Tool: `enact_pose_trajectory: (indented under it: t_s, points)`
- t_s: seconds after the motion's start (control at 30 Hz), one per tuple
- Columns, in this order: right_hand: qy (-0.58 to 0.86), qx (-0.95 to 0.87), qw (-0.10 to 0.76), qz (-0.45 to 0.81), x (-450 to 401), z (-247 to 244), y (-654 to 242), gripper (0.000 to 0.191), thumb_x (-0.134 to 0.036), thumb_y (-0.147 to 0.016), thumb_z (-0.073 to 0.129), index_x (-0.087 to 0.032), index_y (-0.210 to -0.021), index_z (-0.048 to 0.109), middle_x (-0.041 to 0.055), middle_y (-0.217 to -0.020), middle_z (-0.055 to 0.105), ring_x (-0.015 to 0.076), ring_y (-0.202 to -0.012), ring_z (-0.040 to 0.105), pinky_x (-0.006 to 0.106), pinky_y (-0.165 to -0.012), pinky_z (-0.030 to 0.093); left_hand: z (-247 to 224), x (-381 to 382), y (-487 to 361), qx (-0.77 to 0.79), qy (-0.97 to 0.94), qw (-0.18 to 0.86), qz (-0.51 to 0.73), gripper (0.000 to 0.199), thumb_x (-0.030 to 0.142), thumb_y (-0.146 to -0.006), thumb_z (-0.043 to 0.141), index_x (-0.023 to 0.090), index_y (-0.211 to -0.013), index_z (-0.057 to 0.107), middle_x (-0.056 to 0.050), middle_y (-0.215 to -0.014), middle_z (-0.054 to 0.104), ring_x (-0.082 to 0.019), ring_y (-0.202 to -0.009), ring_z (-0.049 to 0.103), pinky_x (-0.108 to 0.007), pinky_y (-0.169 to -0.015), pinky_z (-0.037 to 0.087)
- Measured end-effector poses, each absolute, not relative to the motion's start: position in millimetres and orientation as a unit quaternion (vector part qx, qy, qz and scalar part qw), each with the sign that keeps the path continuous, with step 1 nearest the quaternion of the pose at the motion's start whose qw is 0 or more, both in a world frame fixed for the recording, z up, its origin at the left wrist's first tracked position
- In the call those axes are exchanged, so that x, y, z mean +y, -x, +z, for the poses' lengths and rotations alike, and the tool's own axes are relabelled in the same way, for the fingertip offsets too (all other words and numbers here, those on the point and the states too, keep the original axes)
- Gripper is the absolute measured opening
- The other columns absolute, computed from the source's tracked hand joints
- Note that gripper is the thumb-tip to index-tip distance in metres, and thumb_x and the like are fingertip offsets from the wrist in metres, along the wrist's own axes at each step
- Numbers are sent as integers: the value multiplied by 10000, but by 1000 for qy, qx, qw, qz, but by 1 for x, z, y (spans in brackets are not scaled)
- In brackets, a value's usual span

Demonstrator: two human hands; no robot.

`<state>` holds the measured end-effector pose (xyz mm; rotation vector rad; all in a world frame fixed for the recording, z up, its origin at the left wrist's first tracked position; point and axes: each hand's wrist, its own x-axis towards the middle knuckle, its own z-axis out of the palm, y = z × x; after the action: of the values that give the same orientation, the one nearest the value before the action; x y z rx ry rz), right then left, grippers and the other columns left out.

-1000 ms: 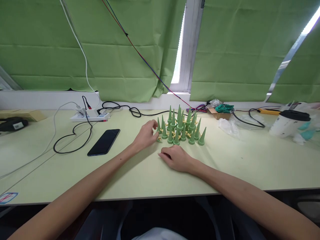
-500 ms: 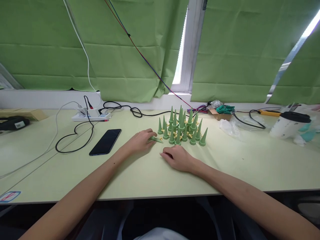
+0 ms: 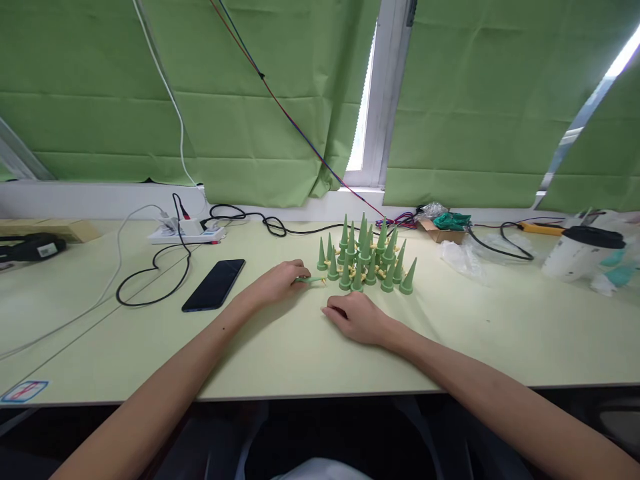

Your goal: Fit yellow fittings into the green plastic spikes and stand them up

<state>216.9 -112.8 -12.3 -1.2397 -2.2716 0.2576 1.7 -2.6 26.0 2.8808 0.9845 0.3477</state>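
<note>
My left hand [image 3: 285, 281] rests on the table with its fingers pinched on slim green tweezers [image 3: 308, 279]. A small yellow piece [image 3: 324, 282] shows at their tip. Just right of that tip stands a cluster of upright green cones [image 3: 366, 257] on round bases, with small yellow pieces lying among them. In front of the cones my right hand [image 3: 357, 319] lies on the table, fingers curled into a loose fist; nothing shows in it.
A dark phone [image 3: 214, 285] lies left of my left forearm. Behind it are a power strip [image 3: 187, 233] and looping cables. To the right are a small cardboard box [image 3: 442, 233], crumpled clear plastic [image 3: 463, 259] and a white cup with a black lid [image 3: 580, 253].
The green tweezers have turned a little and look narrower in my left hand, their tip still beside the cones. My right hand stays in place. The view has shifted slightly.
</note>
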Motion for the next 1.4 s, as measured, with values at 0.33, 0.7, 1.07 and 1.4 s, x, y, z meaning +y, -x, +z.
enact_pose_trajectory:
  t_s: [0.33,0.7,1.07,1.4]
  points:
    - [460,-843,262,92,-113,-12,-216,324,-236,-978,485,-186,-659,450,-38,-577,460,102,-547,351,238,-578,255,37,-9,-1,401,-858,179,266,256,430,-875,531,184,-816,568,0,-681,612,-136,-567,577,-240,-556,440]
    - [462,-842,260,98,-113,-12,-217,335,-247,-981,475,-187,-654,432,-39,-583,456,102,-549,349,238,-576,259,21,2,-2,428,-861,162,221,221,398,-838,572,184,-829,625,-29,-798,691,-169,-677,614,-262,-614,445]
    - [458,-842,268,102,-114,-13,-217,332,-234,-971,484,-191,-652,400,-41,-576,447,101,-544,333,241,-574,250,14,-17,-19,400,-863,157,265,230,394,-885,499,192,-830,597,3,-681,614,-148,-605,504,-263,-573,387]
    - [457,-845,261,91,-115,-12,-217,320,-224,-977,497,-182,-661,461,-37,-582,473,100,-546,343,239,-585,262,7,-17,-28,397,-858,196,259,326,380,-829,563,171,-1050,681,-90,-1179,680,-160,-690,592,-307,-660,475]
